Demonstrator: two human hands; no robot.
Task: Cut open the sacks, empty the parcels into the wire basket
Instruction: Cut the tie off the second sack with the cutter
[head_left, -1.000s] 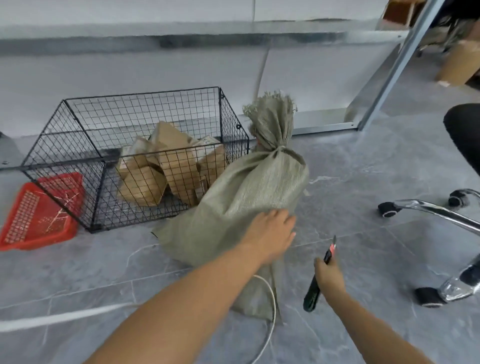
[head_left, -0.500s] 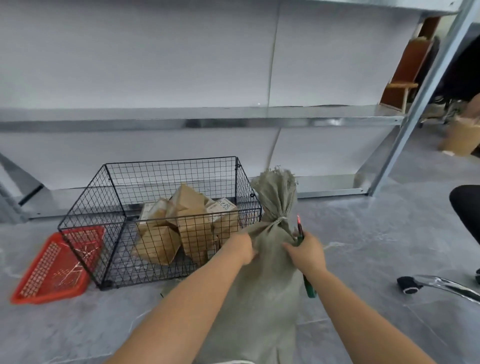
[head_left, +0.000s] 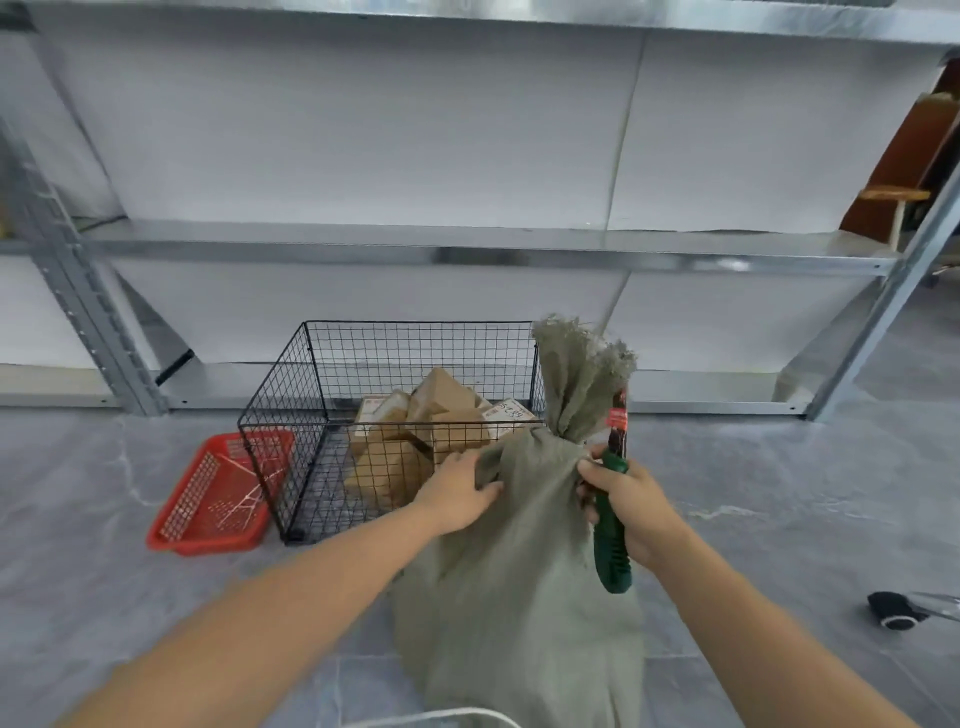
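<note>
Sack (head_left: 519, 571) stands upright on the floor, neck tied, just beside the wire basket (head_left: 291, 395). My left hand (head_left: 457, 491) grips the cloth below the neck. My right hand (head_left: 628, 499) is wrapped round a green knife (head_left: 613, 540), tip up by the neck. Parcels (head_left: 410, 441) lie in the basket, with a red tray (head_left: 218, 493) to its left.

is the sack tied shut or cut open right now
Tied shut. The sack is cinched at its neck, its frayed top bunched above, and no cut shows; the knife is held upright beside the neck.
</note>
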